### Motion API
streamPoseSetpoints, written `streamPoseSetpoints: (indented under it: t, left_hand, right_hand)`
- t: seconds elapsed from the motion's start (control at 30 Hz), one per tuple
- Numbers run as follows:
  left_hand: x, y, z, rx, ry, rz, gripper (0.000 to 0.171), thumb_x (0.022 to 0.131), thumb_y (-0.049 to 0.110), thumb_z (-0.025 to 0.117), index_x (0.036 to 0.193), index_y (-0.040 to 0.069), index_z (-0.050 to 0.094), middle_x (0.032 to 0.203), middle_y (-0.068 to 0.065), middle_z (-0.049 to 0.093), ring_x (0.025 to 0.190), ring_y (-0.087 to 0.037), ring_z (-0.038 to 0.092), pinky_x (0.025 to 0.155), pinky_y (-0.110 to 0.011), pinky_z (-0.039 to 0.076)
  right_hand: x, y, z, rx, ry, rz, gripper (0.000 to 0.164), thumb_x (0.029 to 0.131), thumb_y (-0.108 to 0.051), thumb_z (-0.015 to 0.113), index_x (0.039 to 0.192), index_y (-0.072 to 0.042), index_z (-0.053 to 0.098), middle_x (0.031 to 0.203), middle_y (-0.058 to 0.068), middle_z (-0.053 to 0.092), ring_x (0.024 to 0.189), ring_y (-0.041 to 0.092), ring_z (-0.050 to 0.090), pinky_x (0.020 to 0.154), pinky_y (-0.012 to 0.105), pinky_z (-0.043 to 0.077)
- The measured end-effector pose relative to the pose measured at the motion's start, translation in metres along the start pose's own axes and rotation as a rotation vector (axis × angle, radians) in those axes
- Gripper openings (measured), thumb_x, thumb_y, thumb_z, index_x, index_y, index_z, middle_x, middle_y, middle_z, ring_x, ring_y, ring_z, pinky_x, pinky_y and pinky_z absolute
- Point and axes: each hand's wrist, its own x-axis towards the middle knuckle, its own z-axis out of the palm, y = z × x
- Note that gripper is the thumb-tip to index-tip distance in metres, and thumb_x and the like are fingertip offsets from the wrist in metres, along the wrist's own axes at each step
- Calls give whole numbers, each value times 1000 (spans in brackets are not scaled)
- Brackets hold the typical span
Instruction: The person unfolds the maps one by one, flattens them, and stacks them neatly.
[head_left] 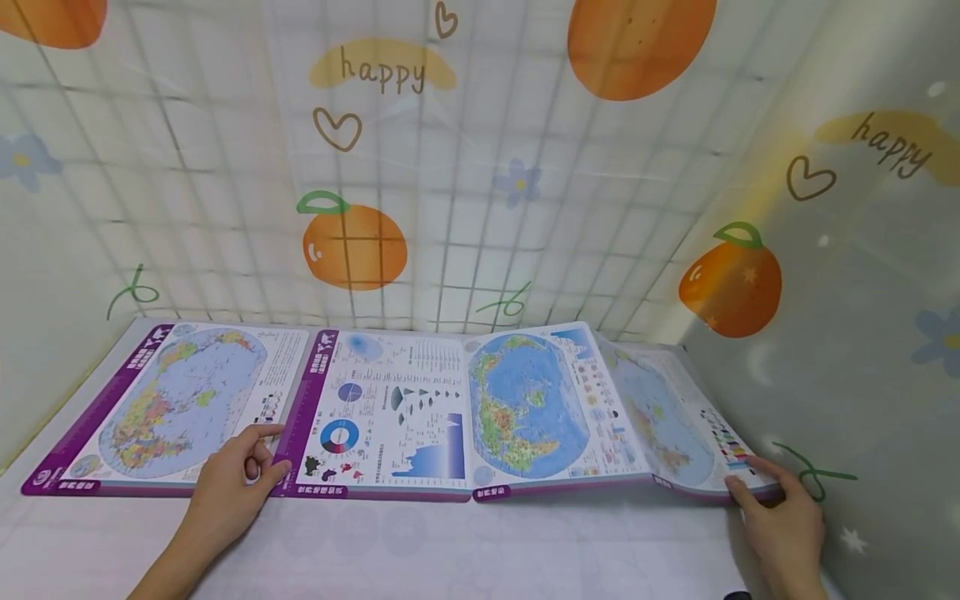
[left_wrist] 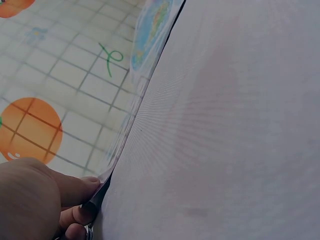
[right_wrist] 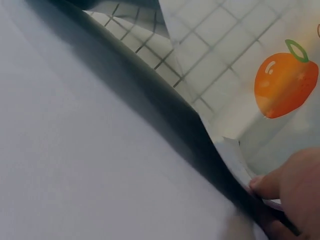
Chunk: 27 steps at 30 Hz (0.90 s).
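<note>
A long folding world map (head_left: pixel 442 400) lies spread across the table, its several panels joined at creases and printed with maps, charts and purple edging. My left hand (head_left: pixel 232 487) pinches its near edge by the crease between the two leftmost panels, thumb on top and fingers underneath in the left wrist view. With thumb and fingers, my right hand (head_left: pixel 787 521) grips the near right corner of the rightmost panel (head_left: pixel 675 417). At the crease left of that panel, the map rises off the table in a low ridge; the dark gap below it shows in the right wrist view.
A white table (head_left: pixel 480 550) extends in front of the map. Behind and to the right stand a wire grid (head_left: pixel 465 250) and a translucent curtain (head_left: pixel 877 333) printed with oranges. A small dark object (head_left: pixel 738 596) shows at the bottom edge, near the right forearm.
</note>
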Motion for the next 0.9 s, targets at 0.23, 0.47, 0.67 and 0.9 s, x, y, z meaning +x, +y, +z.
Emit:
streamPoseSetpoints:
  t: [0.23, 0.47, 0.67, 0.9]
  left_hand:
    - [1, 4, 0, -13, 7, -5, 44, 94, 10, 78, 136, 8, 64, 81, 1, 55, 76, -13, 46, 67, -25, 35]
    - [-1, 8, 0, -35, 54, -13, 44, 92, 7, 80, 133, 7, 65, 81, 1, 56, 76, -11, 48, 67, -23, 37]
    - [-3, 5, 7, -33, 138, 7, 41, 88, 4, 82, 126, 8, 69, 79, 2, 55, 76, -11, 46, 68, -23, 34]
    - [-3, 6, 14, -10, 188, 2, 32, 84, 3, 83, 114, 11, 74, 72, 4, 53, 76, -16, 40, 69, -29, 29]
  right_hand:
    - [6, 4, -1, -118, 31, -129, 53, 101, -16, 68, 149, 0, 53, 154, 34, 46, 143, 55, 39, 120, 62, 24]
    - [10, 2, -1, -151, 47, -176, 47, 100, -13, 68, 142, 3, 57, 146, 39, 49, 135, 58, 43, 114, 63, 29]
    - [12, -3, -8, -164, 47, -163, 49, 101, -12, 67, 145, 3, 54, 148, 38, 48, 138, 57, 40, 118, 63, 26]
    - [16, -8, -20, -184, 49, -177, 50, 101, -13, 67, 146, 3, 53, 149, 38, 47, 139, 57, 39, 119, 63, 25]
